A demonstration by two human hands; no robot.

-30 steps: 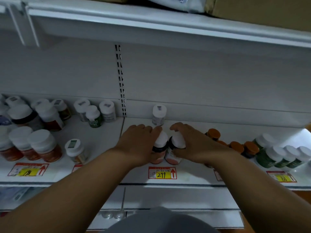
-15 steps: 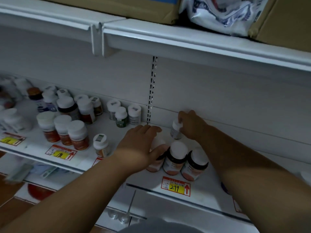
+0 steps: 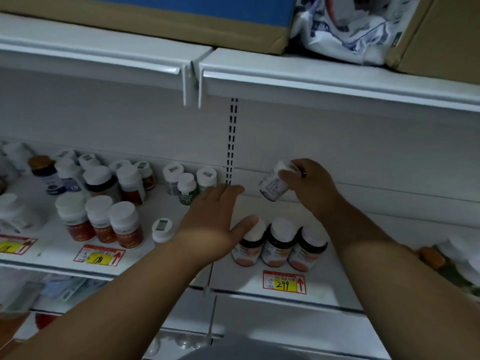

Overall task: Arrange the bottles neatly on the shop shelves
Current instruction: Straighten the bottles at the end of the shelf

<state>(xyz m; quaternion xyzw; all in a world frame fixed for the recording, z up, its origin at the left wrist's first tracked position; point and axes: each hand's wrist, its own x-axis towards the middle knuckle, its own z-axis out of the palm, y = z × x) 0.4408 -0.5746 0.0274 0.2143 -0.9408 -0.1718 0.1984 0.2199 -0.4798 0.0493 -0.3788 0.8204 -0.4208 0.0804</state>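
My right hand (image 3: 307, 181) grips a small white bottle (image 3: 272, 187) by its cap, tilted and lifted off the white shelf (image 3: 337, 281) near the back wall. My left hand (image 3: 215, 216) hovers flat with fingers straight; its thumb touches the white cap of the left one of three dark bottles with orange labels (image 3: 279, 242). These three stand in a row at the shelf front, above a price tag reading 299 (image 3: 284, 283).
Left of the slotted upright (image 3: 232, 141) stand several white-capped bottles (image 3: 101, 222), one small bottle alone (image 3: 162, 229) and three at the back (image 3: 188, 183). Orange-capped bottles (image 3: 432, 255) show at the right edge. Cardboard boxes (image 3: 181, 24) and a bag (image 3: 348, 27) sit on the upper shelf.
My right hand took hold of the small white bottle at the back and lifted and tilted it. My left hand opened flat beside the three front bottles. The view shifted right and up.
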